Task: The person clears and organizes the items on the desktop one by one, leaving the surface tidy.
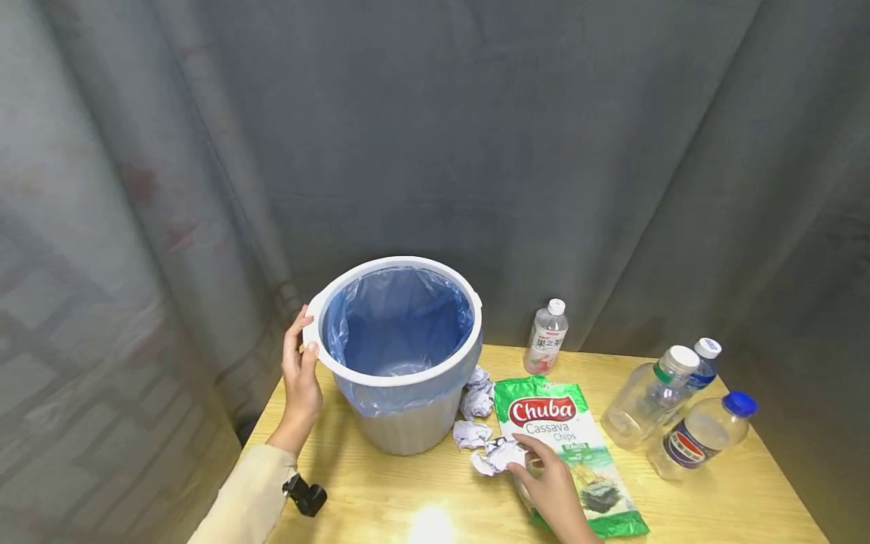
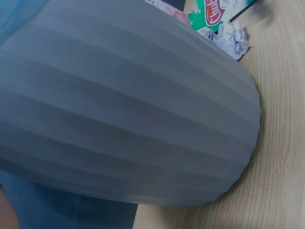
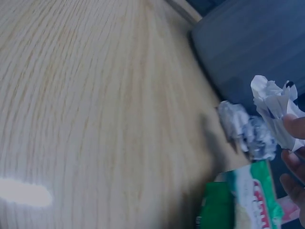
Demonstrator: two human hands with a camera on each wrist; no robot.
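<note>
Head view: one bin, three paper wads, four bottles.

Four bottles; chips bag.

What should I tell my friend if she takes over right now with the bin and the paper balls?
Left hand holds the rim of the bin, which stands on the table.
Right hand pinches one crumpled paper ball, beside the chips bag.
Done: the bin has its blue liner; nothing shows inside it.
Left: this ball, two more paper balls by the bin, the bag and the bottles.
</note>
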